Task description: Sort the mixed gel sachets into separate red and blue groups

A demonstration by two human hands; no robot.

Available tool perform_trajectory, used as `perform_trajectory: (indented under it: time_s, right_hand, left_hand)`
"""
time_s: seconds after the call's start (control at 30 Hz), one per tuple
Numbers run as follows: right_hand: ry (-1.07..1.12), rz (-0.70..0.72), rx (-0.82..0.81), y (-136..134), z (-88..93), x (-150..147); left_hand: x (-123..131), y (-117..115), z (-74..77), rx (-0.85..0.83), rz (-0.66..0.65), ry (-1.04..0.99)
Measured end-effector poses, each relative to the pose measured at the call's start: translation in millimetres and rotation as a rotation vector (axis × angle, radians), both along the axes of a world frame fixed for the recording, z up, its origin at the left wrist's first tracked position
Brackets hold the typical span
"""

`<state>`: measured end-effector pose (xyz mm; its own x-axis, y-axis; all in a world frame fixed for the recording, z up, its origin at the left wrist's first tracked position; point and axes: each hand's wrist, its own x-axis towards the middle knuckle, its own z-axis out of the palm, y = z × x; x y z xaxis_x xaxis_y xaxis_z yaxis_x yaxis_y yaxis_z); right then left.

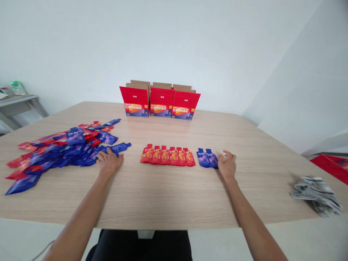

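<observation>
- Six red pouches (168,157) lie side by side between the left fingers and the right fingers, their narrow necks pointing away from the person.
- Two blue pouches (207,159) lie just left of the right fingers, necks also pointing away; a narrow gap parts them from the red row.
- The right hand (227,169) is beside the outer blue pouch, its fingers loosely parted and slightly curled, with nothing seen held in them. Blur hides whether the thumb side touches that pouch's edge.
- The left hand (108,163) reaches onto the near right side of a mixed pile (73,150) of red and blue pouches. Its fingers are spread and bent over blue ones; I cannot tell whether they have hold of any.
- One blue pouch (121,147) pokes out just past the left fingers, its neck pointing right.
- The pile spreads leftward from the left fingers, some of it farther from the person and some nearer.
- Three red boxes (162,103) stand in a row on the surface (174,192), well beyond the fingers of both hands and between them sideways, their top flaps raised.
- A crumpled striped cloth (317,195) lies well right of the right fingers and closer to the person.
</observation>
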<state>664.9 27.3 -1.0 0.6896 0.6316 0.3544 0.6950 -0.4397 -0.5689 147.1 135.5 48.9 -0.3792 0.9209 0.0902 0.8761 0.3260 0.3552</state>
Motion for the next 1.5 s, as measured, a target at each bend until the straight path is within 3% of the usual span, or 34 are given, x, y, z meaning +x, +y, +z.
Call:
perform_trajectory:
  time_s: [0.17,0.3,0.43,0.5,0.57,0.67,0.77,0.83,0.93,1.03,1.2,1.33,1.4,1.5]
  right_hand:
    - [-0.044,0.023,0.069,-5.3,3.6,1.2]
    - [-0.124,0.085,0.141,-9.0,23.6,-7.5]
    - [-0.063,0.349,0.276,-21.4,47.5,-52.8]
    - [0.161,0.53,0.318,-35.5,51.1,-93.1]
    - [0.491,0.688,0.267,-54.5,48.8,-138.6]
    - [0.902,0.92,0.103,-84.9,42.6,-196.8]
    - [1.062,0.91,0.106,-108.6,41.5,-225.7]
    - [1.093,0.814,0.147,-119.0,42.3,-228.8]
    - [1.116,0.691,0.156,-127.3,40.7,-215.5]
    - [1.057,0.569,0.222,-124.5,35.6,-177.7]
    - [0.566,0.31,0.331,-83.6,32.6,-48.8]
    - [0.223,-0.007,0.022,-38.0,35.1,47.0]
    - [0.185,-0.083,-0.084,-22.4,34.0,70.5]
    - [0.168,-0.137,-0.209,-9.7,27.2,79.6]
  left_hand:
    - [-10.9,1.8,2.9,0.024,-0.019,-0.03]
    - [-24.2,-9.5,8.4,0.098,-0.009,-0.134]
    - [-16.9,-37.7,9.1,0.134,-0.093,-0.262]
    - [7.1,-67.8,3.0,0.195,-0.154,-0.4]
    - [45.3,-108.2,-7.1,0.317,-0.219,-0.689]
    - [112.9,-173.6,-24.2,0.233,-0.303,-0.953]
    - [165.9,-219.6,-37.1,0.121,-0.436,-1.113]
    - [185.1,-232.6,-41.6,0.084,-0.504,-1.144]
    - [194.2,-233.0,-43.1,0.05,-0.637,-1.166]
    - [189.7,-226.6,-42.9,0.013,-0.723,-1.121]
    - [163.6,-214.8,-47.6,-0.031,-0.698,-0.912]
    - [141.3,-199.5,-57.8,0.025,-0.659,-0.885]
    - [135.5,-193.8,-64.2,0.061,-0.628,-0.883]
    - [133.3,-191.9,-71.4,0.123,-0.616,-0.878]
